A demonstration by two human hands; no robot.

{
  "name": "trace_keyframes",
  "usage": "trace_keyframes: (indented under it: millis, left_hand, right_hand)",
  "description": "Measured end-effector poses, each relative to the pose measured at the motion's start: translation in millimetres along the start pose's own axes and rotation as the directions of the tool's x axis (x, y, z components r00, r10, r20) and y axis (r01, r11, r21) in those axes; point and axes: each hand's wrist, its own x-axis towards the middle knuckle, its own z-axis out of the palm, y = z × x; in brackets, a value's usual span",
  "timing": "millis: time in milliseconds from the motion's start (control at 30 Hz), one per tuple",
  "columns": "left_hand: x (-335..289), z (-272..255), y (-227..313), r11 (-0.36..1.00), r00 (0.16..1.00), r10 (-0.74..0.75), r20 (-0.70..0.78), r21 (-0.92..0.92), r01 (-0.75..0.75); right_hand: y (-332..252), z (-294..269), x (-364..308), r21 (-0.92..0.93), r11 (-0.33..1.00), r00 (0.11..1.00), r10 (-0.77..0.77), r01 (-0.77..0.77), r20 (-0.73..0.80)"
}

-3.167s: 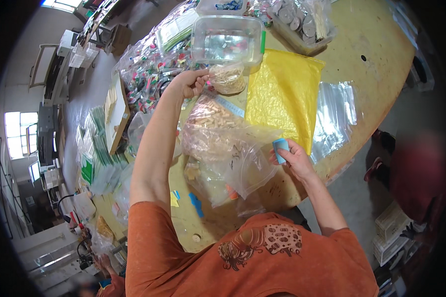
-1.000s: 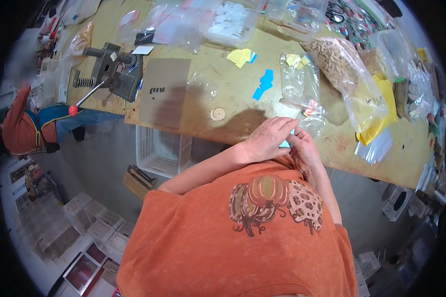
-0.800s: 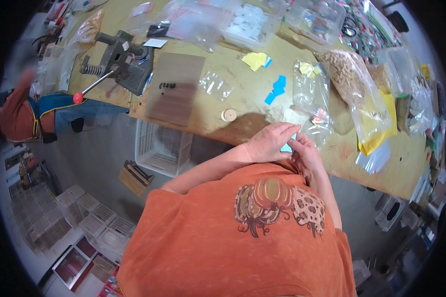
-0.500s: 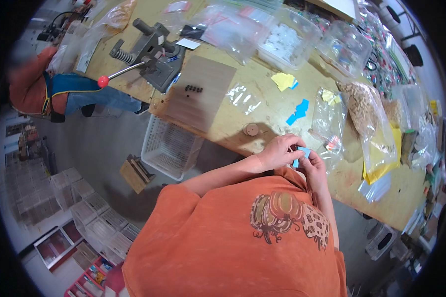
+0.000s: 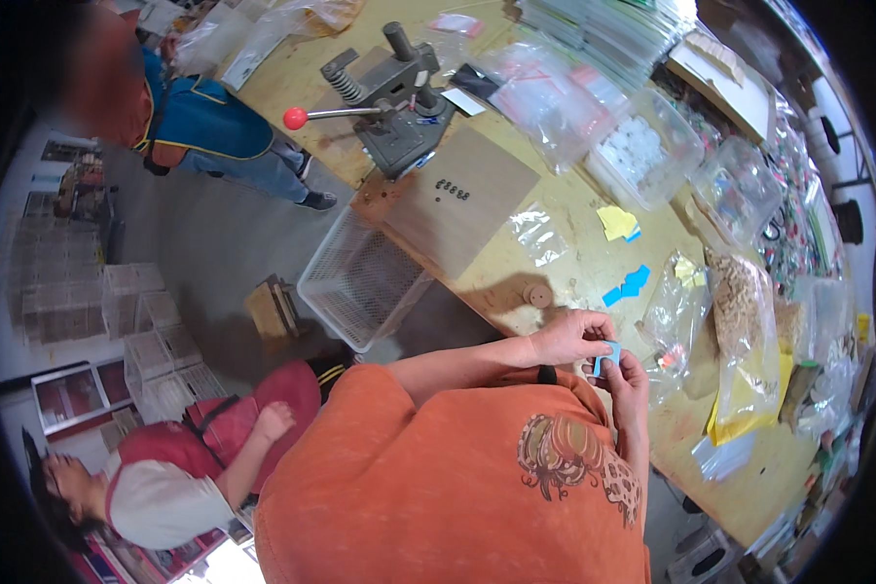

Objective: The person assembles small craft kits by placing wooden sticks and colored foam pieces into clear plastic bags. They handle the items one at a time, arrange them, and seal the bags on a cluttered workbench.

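Note:
A small light-blue piece, which looks like folded paper or card, is held close to my body at the table's near edge. My left hand pinches it from the left, fingers curled over its top. The fingers of my right hand close on its right side. A round wooden disc with small holes lies just beyond my left hand. Flat blue pieces are on the table past my hands, with yellow pieces farther away. Beside the right hand sits a clear plastic bag with small contents.
A hand press with a red-knobbed lever stands far left, near a brown sheet bearing small dark beads. A white basket is below the table edge. Bags and tubs crowd the right. One co-worker is far left, another behind my left side.
The view has turned, so the table appears shifted right and down. A co-worker in a red vest has come into view at lower left. Both hands still hold the light-blue piece.

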Motion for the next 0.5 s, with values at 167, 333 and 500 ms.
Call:
trace_keyframes:
  millis: [167, 333, 500]
  left_hand:
    - [-9, -1, -1, 0.998, 0.998, 0.048, -0.041, 0.037, -0.046]
    - [-20, 16, -5, 0.995, 0.991, 0.029, -0.129, 0.097, -0.016]
    - [-25, 33, -13, 0.991, 0.988, 0.018, -0.152, 0.137, 0.003]
  right_hand:
    - [-7, 0, 0, -0.035, 0.999, 0.995, 0.017, -0.014, 0.095]
    - [-10, -4, -3, -0.029, 1.0, 0.986, 0.005, 0.0, 0.165]
    - [12, -24, -10, 0.019, 0.999, 0.978, 0.041, -0.046, 0.205]
